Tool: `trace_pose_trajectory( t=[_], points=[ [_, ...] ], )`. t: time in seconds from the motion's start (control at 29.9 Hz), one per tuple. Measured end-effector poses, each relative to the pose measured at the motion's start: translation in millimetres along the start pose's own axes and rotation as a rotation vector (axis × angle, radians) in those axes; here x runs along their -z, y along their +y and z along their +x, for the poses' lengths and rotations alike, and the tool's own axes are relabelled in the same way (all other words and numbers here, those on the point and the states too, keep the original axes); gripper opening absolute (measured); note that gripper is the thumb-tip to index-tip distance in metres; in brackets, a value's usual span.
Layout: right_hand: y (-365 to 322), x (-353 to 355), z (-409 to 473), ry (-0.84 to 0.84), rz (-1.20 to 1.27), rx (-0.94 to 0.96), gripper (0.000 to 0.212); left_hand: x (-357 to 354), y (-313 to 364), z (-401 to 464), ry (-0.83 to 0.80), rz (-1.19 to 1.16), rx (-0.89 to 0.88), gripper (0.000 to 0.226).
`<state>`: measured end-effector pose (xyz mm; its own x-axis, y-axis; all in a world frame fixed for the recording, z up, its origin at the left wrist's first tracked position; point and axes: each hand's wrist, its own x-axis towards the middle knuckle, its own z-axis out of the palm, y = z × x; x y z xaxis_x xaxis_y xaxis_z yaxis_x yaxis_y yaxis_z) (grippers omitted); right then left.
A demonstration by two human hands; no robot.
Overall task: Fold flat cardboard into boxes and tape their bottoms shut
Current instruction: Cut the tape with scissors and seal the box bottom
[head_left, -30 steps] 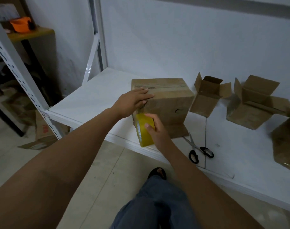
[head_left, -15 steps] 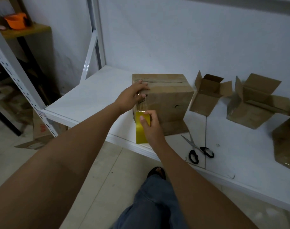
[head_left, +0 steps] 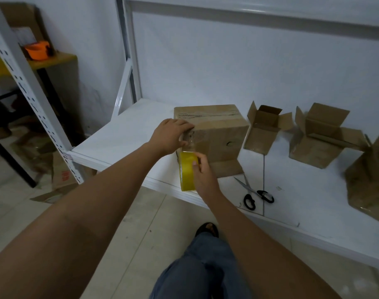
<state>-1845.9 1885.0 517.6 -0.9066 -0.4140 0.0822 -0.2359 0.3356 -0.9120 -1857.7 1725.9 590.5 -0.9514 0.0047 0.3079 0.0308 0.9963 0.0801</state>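
From the head camera, the cardboard box (head_left: 214, 134) being taped stands on the white shelf (head_left: 128, 134) near its front edge, toward the left end, with a strip already running along the seam on its upper face. The left hand (head_left: 170, 137) rests at the box's upper left front corner, fingers laid over the edge and pressing the clear tape strip (head_left: 189, 141) against the front face. The right hand (head_left: 202, 171) grips the yellow tape roll (head_left: 186, 172), thumb curled over its rim, just below that corner and level with the shelf's front edge. Compared with a second ago, the roll has turned edge-on and dropped lower, and a clear stretch of tape now shows between it and the left hand; by my reading the strip is being drawn down the side to anchor the seam, so this box is close to done. The scissors (head_left: 254, 192) lie on the shelf just right of the box near the front edge, probably for the cut. Further right, three open boxes (head_left: 322, 137) stand upright toward the back.
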Motion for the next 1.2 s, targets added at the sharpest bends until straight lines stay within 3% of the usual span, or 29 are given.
trace_pose_trajectory(
  t=[0.47,0.77,0.9,0.97,1.2],
  points=[
    [2,18,-17,-0.086,-0.111,0.016,0.039,3,25,-24,-0.017,-0.015,0.074,0.067],
    [51,87,-38,0.137,-0.448,-0.060,0.032,-3,101,-27,0.038,-0.212,-0.079,0.048],
    [84,120,-46,0.190,-0.584,-0.170,0.034,-50,142,-38,-0.114,-0.355,-0.190,0.046],
    [94,126,-46,0.174,-0.637,-0.193,0.034,-76,151,-43,-0.212,-0.363,-0.136,0.048],
    [109,137,-44,0.126,-0.675,-0.235,0.043,-126,151,-55,-0.513,-0.088,-0.085,0.069]
  ],
)
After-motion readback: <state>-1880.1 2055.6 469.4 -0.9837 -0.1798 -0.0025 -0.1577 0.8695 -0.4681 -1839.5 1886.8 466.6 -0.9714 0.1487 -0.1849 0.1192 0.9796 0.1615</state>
